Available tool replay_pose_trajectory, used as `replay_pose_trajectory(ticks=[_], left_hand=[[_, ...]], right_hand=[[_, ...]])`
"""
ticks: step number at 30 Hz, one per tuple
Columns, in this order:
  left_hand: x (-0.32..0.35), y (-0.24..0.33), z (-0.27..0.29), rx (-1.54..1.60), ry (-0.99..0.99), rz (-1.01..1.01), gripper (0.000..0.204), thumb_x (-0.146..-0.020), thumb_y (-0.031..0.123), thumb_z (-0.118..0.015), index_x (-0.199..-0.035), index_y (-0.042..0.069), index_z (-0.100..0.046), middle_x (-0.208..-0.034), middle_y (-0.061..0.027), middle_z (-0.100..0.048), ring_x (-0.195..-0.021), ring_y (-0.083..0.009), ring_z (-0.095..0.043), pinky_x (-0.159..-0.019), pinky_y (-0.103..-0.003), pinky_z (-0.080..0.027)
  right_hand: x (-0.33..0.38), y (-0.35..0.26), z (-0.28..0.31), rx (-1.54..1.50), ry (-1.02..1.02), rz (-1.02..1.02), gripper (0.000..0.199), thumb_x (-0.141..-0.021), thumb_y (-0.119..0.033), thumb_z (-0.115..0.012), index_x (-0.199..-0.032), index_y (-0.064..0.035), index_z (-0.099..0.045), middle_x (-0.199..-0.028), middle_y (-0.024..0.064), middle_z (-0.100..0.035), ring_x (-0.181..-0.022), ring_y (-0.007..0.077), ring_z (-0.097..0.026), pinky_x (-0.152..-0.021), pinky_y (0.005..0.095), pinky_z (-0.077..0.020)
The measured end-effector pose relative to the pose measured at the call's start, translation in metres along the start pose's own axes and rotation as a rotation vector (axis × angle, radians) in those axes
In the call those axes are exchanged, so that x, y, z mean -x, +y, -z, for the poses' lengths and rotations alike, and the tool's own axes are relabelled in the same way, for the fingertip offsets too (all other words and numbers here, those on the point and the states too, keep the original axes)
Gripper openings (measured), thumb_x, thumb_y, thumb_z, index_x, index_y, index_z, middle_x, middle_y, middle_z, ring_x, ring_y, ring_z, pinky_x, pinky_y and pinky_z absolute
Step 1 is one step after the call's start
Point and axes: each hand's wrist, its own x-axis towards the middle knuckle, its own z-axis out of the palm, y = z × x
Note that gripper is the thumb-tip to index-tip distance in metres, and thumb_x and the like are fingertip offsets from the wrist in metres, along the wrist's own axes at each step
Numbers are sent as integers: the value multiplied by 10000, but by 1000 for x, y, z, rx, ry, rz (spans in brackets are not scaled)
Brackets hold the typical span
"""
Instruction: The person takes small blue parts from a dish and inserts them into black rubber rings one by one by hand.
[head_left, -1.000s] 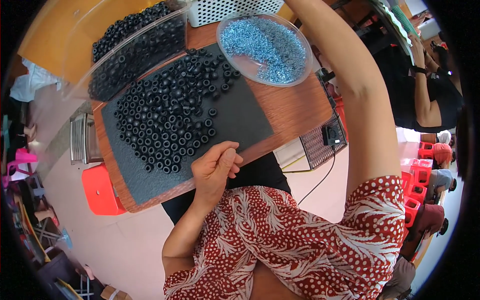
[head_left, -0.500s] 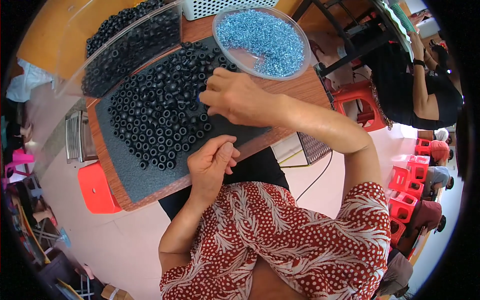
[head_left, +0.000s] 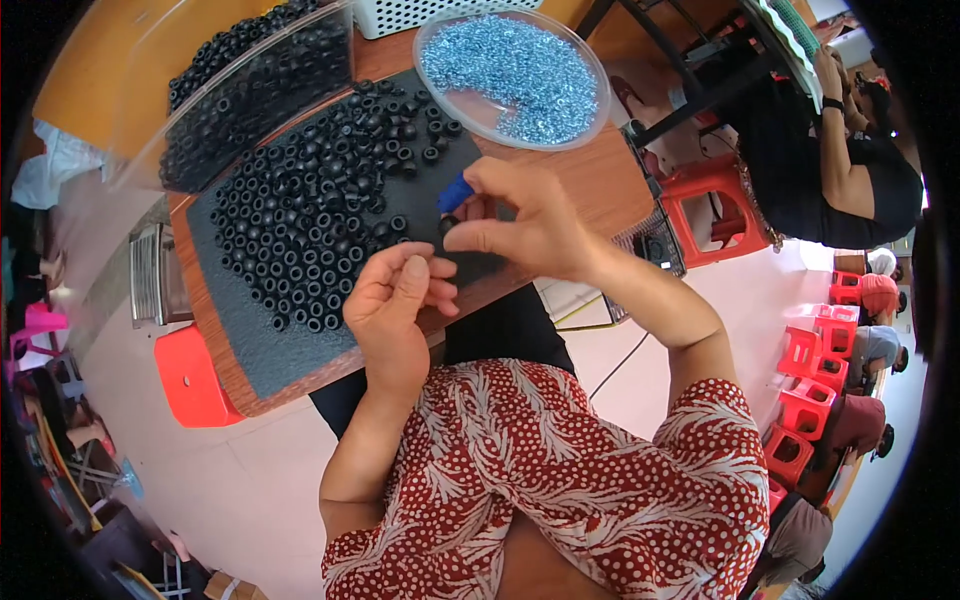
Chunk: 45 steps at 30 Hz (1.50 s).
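Small black round pieces with holes (head_left: 300, 230) lie massed on a dark grey mat (head_left: 290, 362). Over the mat's near right part, my right hand (head_left: 530, 215) pinches one black ring-shaped piece (head_left: 447, 226) between thumb and fingers. A blue finger cover (head_left: 455, 193) sits on one of its fingers. Just left of it, my left hand (head_left: 390, 310) is closed, its thumb pressed on the curled forefinger. Whatever it holds, if anything, is hidden. The two hands are close together but apart.
A round clear tray of small blue transparent pieces (head_left: 515, 75) stands at the far right of the wooden table (head_left: 610, 190). A clear bin (head_left: 260, 105) with more black pieces is at the far left. Red stools (head_left: 195, 375) flank the table. Another person (head_left: 830, 170) sits off to the right.
My right hand has drawn back from the black pile toward my left hand and turned, showing a black piece in its pinch. My left hand has risen slightly and shifted left.
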Motion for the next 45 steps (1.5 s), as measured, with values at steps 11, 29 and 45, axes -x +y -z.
replay_pose_trajectory(ticks=[11,29,45], left_hand=[[3,1,-9,180,-8,-64,173,-838,23,-596,-990,-54,-563,-869,-85,-623,-716,-113,-591,-656,-231,-503],[-2,-8,-5,-97,-45,-114,201,-856,105,-601,-1001,-33,-579,-830,-93,-618,-629,-106,-561,-590,-226,-487],[1,-8,-5,-186,-58,-144,197,-858,98,-591,-1002,-36,-580,-810,-96,-617,-619,-104,-558,-565,-223,-482]], right_hand=[[22,7,-39,571,282,719,344,-574,-64,-569,-883,71,-500,-879,188,-511,-743,308,-479,-635,361,-443],[-45,54,72,764,265,356,65,-629,-17,-599,-665,-48,-555,-706,127,-578,-741,342,-531,-613,442,-433],[-62,69,84,988,90,231,82,-657,-45,-647,-720,-42,-596,-706,97,-578,-761,298,-543,-627,407,-444]])
